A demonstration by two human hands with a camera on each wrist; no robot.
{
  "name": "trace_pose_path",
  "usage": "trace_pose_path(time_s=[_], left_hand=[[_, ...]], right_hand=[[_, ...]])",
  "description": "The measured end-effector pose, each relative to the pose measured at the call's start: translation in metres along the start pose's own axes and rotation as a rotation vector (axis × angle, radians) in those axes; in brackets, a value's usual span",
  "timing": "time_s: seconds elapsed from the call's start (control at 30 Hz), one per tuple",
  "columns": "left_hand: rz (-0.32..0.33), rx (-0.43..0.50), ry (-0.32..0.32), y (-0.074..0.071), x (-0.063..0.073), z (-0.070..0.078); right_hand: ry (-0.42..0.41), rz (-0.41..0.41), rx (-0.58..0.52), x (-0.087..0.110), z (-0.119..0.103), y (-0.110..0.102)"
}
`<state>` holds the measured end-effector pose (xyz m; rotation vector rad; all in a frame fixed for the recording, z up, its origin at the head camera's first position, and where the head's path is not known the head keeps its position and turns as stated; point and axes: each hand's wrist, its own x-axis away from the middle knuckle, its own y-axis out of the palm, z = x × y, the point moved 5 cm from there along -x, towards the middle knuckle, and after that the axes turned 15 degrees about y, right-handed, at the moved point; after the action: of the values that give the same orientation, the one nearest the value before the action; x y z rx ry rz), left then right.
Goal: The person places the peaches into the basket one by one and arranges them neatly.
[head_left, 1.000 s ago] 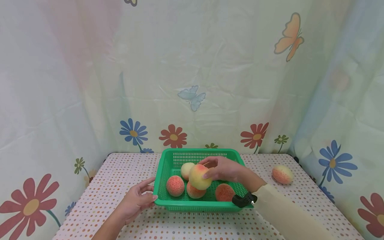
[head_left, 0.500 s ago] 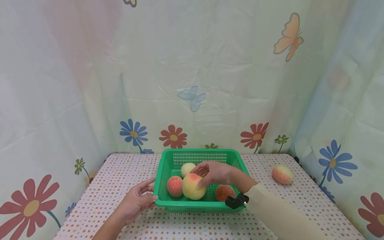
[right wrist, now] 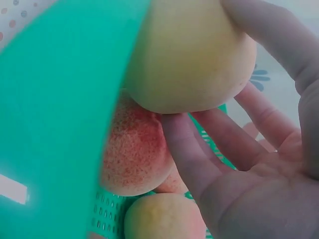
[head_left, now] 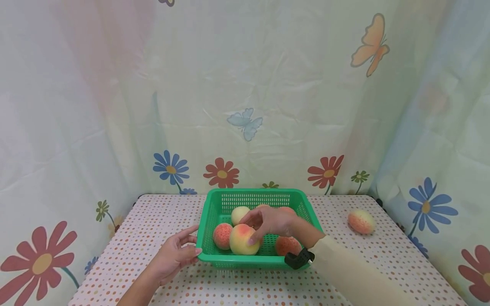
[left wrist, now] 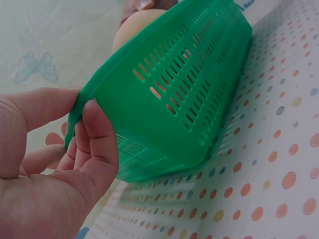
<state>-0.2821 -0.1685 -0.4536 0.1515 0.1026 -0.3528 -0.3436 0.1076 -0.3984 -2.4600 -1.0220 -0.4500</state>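
Note:
A green plastic basket [head_left: 260, 258] with slotted walls stands on the table. My left hand [head_left: 174, 257] pinches its left rim between thumb and fingers, seen closely in the left wrist view. My right hand [head_left: 276, 222] reaches in over the right side and grips a yellow peach [head_left: 242, 243] with a red top, near the front of the basket. In the right wrist view its fingers hold this peach [right wrist: 194, 55] from the side and below, above a red-speckled peach [right wrist: 134, 149]. Whether the held peach bears on others is unclear.
Inside the basket lie a red-speckled peach [head_left: 220, 235] at left, a pale peach [head_left: 239, 215] behind it, and a red peach [head_left: 288, 246] at front right; others are partly hidden by the hand. One loose peach [head_left: 361, 222] lies right of the basket on the dotted tablecloth [head_left: 229, 289].
My right hand has lowered the yellow peach down and leftward into the basket, covering the peach that showed beneath. The left hand stays at the rim.

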Motion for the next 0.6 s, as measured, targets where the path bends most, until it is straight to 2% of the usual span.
trace_pose_path(time_s=[0.17, 0.37, 0.6], left_hand=[[-0.005, 0.005, 0.001, 0.0, 0.0, 0.0], [-0.005, 0.0, 0.004, -0.001, 0.0, 0.0], [-0.012, 0.002, 0.006, -0.002, 0.0, -0.002]], right_hand=[[-0.031, 0.052, 0.05, 0.001, -0.003, 0.003], [-0.053, 0.138, 0.191, 0.002, -0.008, 0.006], [-0.078, 0.102, 0.272, 0.002, -0.011, 0.012]])
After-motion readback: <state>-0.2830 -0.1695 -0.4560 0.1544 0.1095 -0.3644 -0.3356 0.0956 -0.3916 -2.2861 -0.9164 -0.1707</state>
